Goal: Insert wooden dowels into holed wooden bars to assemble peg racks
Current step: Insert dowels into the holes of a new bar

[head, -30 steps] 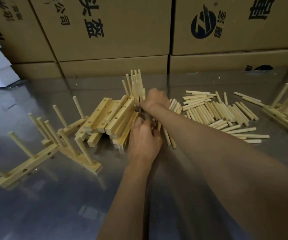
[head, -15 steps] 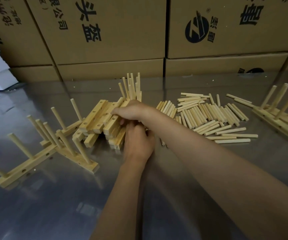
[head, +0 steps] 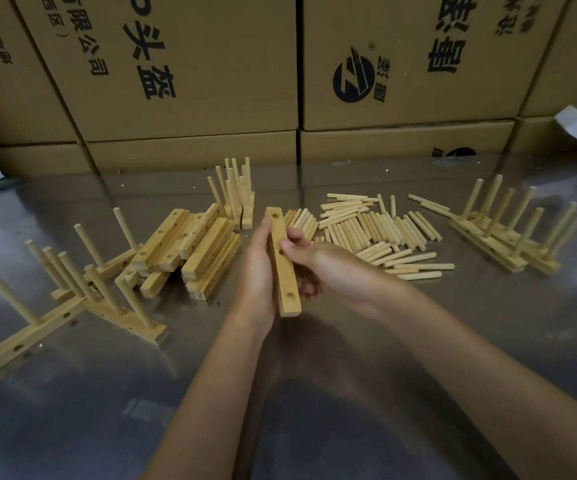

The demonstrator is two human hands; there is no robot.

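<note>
Centrally, both hands' fingers curled round one holed wooden bar (head: pixel 284 268); cardboard boxes (head: pixel 183 64) printed 头盔

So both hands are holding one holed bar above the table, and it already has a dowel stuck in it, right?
Not quite: the head view shows the left hand and right hand holding the holed bar with its holes empty; no dowel is in it.

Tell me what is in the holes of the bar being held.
The held bar shows empty holes near both ends, no dowels. The right hand partly covers a middle hole; the left hand hides its left side.
</note>
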